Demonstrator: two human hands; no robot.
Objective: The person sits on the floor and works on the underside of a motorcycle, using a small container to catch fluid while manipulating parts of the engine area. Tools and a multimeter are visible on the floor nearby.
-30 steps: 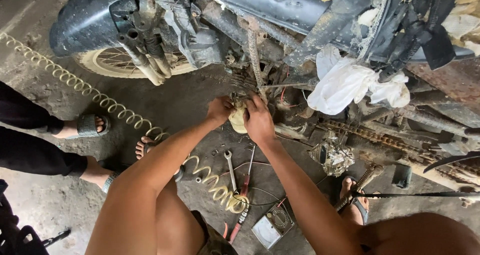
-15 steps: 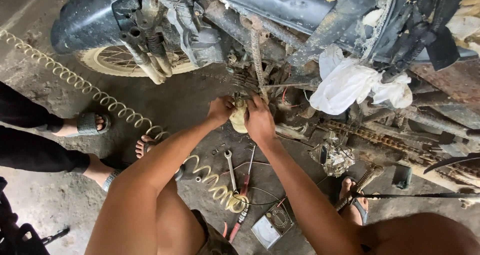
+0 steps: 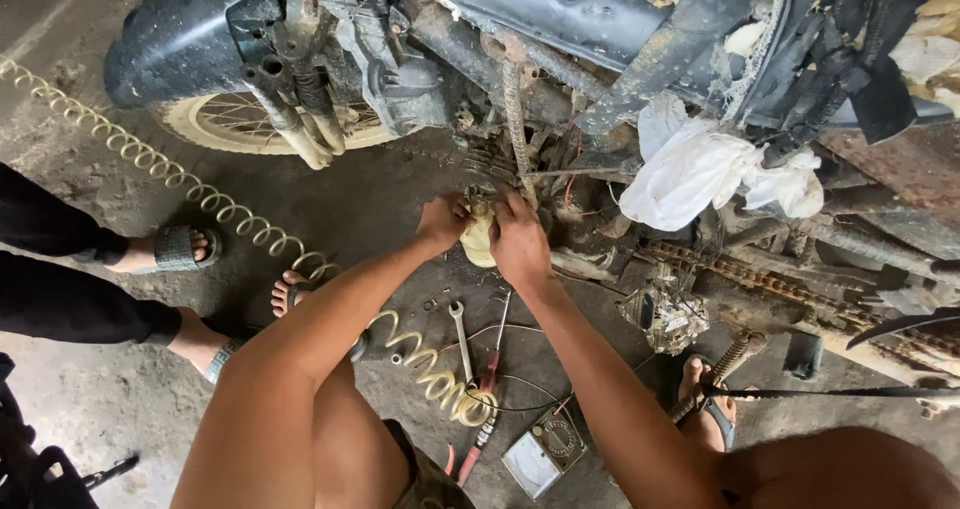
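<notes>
Down on the concrete floor [image 3: 90, 409] there's a silver open-end wrench [image 3: 460, 341]. Both arms stretch forward; left hand [image 3: 442, 221] and right hand [image 3: 518, 246] clamped around a pale yellow rag [image 3: 479, 241], pressed against the rusty motorcycle engine [image 3: 520, 159].

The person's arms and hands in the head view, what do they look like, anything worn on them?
Both arms are bare from shoulder to wrist: no sleeves, gloves, watch or bands show. The left hand and right hand are bare too, with no rings visible. Lower down, only a bit of olive camouflage-patterned shorts shows between the arms.
</notes>
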